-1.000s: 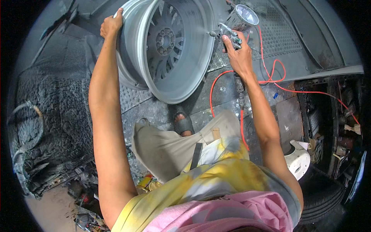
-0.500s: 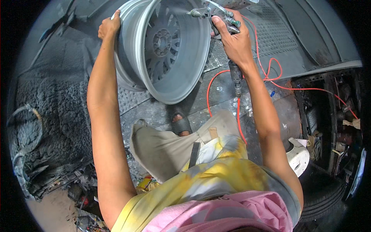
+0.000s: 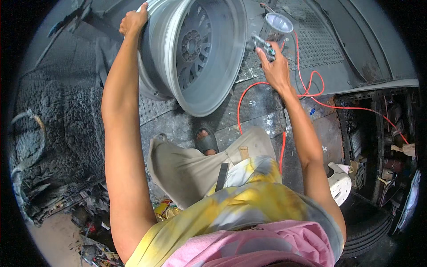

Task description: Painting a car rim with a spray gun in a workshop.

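A silver-grey car wheel rim [image 3: 175, 95] stands tilted in front of me, its hollow barrel turned to the right and the spokes showing deep inside. My left hand [image 3: 134, 20] grips the rim's upper left edge, fingers curled over it. To the right of the rim, my right hand [image 3: 275, 62] is closed round a paint spray gun [image 3: 265, 48]. A clear cup [image 3: 279, 22] sits on top of the gun. The trigger and most of the handle are hidden by my hand.
An orange-red air hose [image 3: 240, 104] loops across the dark, paint-spattered floor. A dark, fuzzy, paint-coated cover [image 3: 62, 115] lies at the left. At the right are a cluttered shelf [image 3: 378, 138], a white curved part [image 3: 340, 184] and a black tire [image 3: 367, 224]. My sandalled foot [image 3: 206, 141] is below the rim.
The spray gun has swung away from the rim's opening to the right, and its cup now shows. My left hand and the rim have shifted slightly right in view.
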`<state>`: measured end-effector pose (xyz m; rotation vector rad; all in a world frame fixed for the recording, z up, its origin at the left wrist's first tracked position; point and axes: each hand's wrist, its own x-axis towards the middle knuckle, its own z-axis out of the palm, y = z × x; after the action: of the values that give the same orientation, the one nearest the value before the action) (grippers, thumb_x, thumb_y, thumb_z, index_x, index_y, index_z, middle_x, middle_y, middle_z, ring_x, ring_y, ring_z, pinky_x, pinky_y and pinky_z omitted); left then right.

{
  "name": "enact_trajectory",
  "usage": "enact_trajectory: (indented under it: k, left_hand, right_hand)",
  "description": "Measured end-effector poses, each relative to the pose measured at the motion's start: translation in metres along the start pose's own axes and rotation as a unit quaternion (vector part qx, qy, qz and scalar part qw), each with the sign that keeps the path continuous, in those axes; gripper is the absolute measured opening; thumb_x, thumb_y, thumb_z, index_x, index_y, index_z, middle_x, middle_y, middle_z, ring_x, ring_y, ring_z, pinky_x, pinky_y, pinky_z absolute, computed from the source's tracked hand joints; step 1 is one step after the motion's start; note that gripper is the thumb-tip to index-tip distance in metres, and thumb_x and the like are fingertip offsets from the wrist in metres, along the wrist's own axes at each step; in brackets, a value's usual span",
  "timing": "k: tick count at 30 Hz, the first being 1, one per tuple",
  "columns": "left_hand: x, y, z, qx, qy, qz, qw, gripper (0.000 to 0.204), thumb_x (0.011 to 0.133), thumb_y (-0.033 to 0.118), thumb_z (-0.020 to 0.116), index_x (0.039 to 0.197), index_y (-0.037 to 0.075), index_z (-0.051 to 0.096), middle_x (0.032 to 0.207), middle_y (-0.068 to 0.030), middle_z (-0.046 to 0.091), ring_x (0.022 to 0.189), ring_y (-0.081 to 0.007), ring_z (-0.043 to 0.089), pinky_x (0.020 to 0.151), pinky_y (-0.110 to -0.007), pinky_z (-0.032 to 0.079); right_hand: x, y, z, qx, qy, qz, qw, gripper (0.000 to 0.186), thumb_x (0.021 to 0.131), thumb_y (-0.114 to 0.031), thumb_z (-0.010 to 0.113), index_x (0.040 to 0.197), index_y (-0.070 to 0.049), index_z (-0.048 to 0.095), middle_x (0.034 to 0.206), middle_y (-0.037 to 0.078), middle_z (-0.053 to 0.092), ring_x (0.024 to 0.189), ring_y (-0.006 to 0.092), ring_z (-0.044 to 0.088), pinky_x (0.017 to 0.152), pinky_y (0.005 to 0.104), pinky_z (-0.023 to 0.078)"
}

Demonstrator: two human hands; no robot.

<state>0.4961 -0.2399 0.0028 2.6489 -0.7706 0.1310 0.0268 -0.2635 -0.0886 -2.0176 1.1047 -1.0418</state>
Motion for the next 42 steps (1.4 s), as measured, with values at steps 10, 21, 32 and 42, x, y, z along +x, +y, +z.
enact_trajectory:
  k: [10, 21, 32, 42]
  left_hand:
    - [-0.024, 0.022, -0.005, -0.016, 0.056, -0.007, 0.998, 0.074, 0.092, 0.069, 0.057, 0.123, 0.003, 0.071, 0.127, -0.0245, 0.068, 0.124, -0.0411, 0.062, 0.104, -0.049, 0.048]
    - [-0.037, 0.033, -0.013, -0.016, 0.039, -0.001, 0.999, 0.073, 0.093, 0.066, 0.056, 0.126, 0.002, 0.069, 0.129, -0.0264, 0.066, 0.123, -0.0432, 0.062, 0.105, -0.05, 0.048]
    - [-0.042, 0.053, -0.007, -0.018, 0.057, 0.007, 0.998, 0.07, 0.095, 0.064, 0.056, 0.122, 0.001, 0.071, 0.127, -0.0271, 0.067, 0.122, -0.0433, 0.063, 0.103, -0.051, 0.049]
    - [-0.035, 0.088, 0.012, -0.019, 0.072, 0.056, 0.996, 0.064, 0.094, 0.059, 0.059, 0.112, -0.001, 0.074, 0.118, -0.026, 0.071, 0.114, -0.0403, 0.068, 0.099, -0.049, 0.051]
  right_hand:
    - [-0.071, -0.009, -0.021, 0.225, -0.286, 0.192, 0.911, 0.034, 0.103, -0.033, 0.066, 0.122, -0.005, 0.061, 0.089, 0.001, 0.068, 0.066, 0.0065, 0.061, 0.064, 0.0264, 0.05]
    - [-0.008, -0.005, -0.015, -0.024, -0.077, 0.044, 0.996, 0.036, 0.099, -0.029, 0.069, 0.123, -0.004, 0.06, 0.09, 0.023, 0.072, 0.083, 0.0396, 0.073, 0.074, 0.0451, 0.054]
    - [0.019, -0.045, -0.052, 0.026, 0.128, -0.149, 0.98, 0.037, 0.097, -0.027, 0.074, 0.123, -0.003, 0.065, 0.097, 0.014, 0.072, 0.084, 0.0237, 0.071, 0.077, 0.0356, 0.055]
    - [-0.018, -0.001, -0.065, -0.062, 0.022, 0.047, 0.997, 0.037, 0.099, -0.032, 0.068, 0.122, -0.004, 0.062, 0.087, 0.02, 0.072, 0.08, 0.0292, 0.072, 0.075, 0.0401, 0.053]
